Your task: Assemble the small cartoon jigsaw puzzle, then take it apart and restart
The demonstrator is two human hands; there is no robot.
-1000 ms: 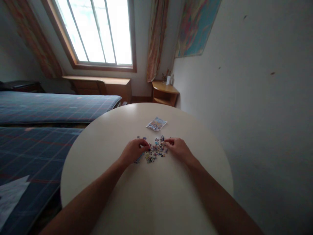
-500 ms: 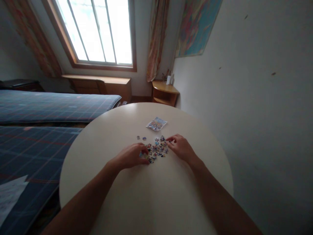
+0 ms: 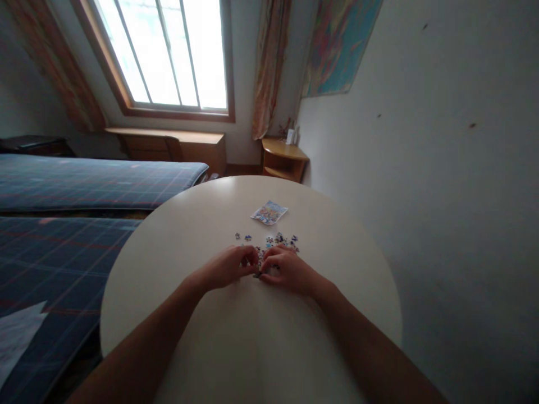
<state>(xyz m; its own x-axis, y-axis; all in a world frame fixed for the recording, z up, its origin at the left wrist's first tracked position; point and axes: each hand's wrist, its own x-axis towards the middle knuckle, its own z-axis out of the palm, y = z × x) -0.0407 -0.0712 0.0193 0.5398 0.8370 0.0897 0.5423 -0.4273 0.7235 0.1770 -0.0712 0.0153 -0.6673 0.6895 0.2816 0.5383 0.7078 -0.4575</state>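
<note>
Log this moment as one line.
left hand: at puzzle pieces, grip unclear | right hand: beside it at pieces, grip unclear | printed item: on round table, beyond pieces

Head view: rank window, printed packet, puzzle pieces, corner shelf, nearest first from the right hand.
1. Puzzle pieces, by the right hand
2. Printed packet, ahead on the table
3. Corner shelf, beyond the table
4. Window, back wall, left

curled left grip (image 3: 229, 266) beside right grip (image 3: 292, 271)
</note>
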